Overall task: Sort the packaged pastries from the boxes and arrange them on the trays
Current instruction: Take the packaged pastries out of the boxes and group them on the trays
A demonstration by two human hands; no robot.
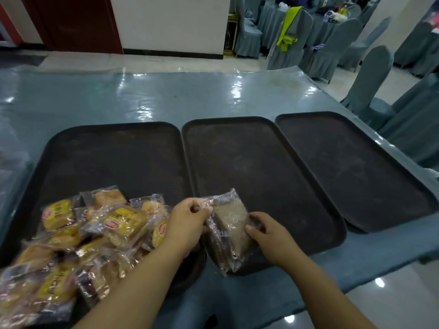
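Pastry packet (231,224) in both hands right now: a pale wedge in clear wrap, over the near left corner of the middle tray (256,167), its lower end reaching that tray's near rim. The left hand (187,222) pinches the crinkled far end of the wrapper, fingers curled tight on the plastic. The right hand (268,236) grips the packet's right side, fingers bent round its edge. Whether the packet rests on the tray or is held just above it, I cannot tell.

Just left of the middle tray sits the left tray (114,157), and on its near half a loose pile of yellow pastry packets (83,238), heaped and overlapping, some spilling past its near edge. The left forearm crosses beside that pile.

Just right of the middle tray lies the right tray (344,167), dark like the others, rims almost touching. All three sit on a table (166,96) with a blue cloth under shiny clear plastic. Beyond the middle tray, across the floor, stand covered chairs (332,43), one with a bright yellow-green strap (288,27) draped on it.
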